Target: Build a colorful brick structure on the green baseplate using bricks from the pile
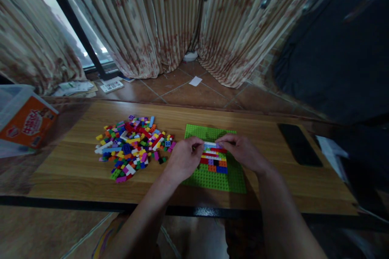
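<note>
A green baseplate (209,133) lies on the wooden table (267,178). Rows of coloured bricks (214,161) are built on its middle. My left hand (182,158) and my right hand (243,150) meet over the top row, fingers pinched. Between the fingertips sits a light-coloured long brick (211,144) on the top of the build; both hands press or grip it. A heap of loose coloured bricks (133,145) lies to the left of the plate, close to my left hand.
A black phone (299,144) lies on the table at the right. An orange and white box (26,123) stands at the left end. Striped curtains (170,20) and a tiled floor lie beyond the table's far edge.
</note>
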Demonstrator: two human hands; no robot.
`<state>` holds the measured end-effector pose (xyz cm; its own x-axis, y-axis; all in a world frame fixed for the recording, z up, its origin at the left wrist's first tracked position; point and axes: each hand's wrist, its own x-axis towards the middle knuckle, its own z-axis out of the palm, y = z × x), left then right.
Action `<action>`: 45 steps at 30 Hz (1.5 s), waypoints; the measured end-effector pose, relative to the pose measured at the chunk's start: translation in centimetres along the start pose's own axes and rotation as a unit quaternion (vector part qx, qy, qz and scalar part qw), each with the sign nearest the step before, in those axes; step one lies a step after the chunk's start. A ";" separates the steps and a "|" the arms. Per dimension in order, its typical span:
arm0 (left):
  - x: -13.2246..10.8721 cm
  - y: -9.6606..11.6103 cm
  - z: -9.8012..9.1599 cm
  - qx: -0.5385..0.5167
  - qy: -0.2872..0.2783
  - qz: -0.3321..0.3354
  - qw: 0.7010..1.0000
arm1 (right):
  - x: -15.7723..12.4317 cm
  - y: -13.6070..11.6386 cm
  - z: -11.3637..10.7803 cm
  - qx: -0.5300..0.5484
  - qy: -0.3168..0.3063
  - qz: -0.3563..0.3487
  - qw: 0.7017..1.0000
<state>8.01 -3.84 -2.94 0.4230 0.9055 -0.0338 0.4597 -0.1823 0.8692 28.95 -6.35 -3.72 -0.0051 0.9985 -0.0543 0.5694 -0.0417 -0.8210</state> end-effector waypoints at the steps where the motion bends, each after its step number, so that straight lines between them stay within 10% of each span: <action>1: 0.0 0.1 0.0 0.007 0.004 0.001 1.000 | 0.0 0.0 0.0 -0.006 -0.002 -0.002 1.000; 45: -0.1 0.7 2.9 0.179 0.033 0.145 0.973 | -1.1 0.1 0.3 0.033 -0.016 -0.040 0.999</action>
<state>10.57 -5.17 -3.73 0.5292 0.8171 0.2288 0.5760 -0.5439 0.6102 28.77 -7.47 -3.86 -0.0747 0.9972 -0.0045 0.5111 0.0344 -0.8588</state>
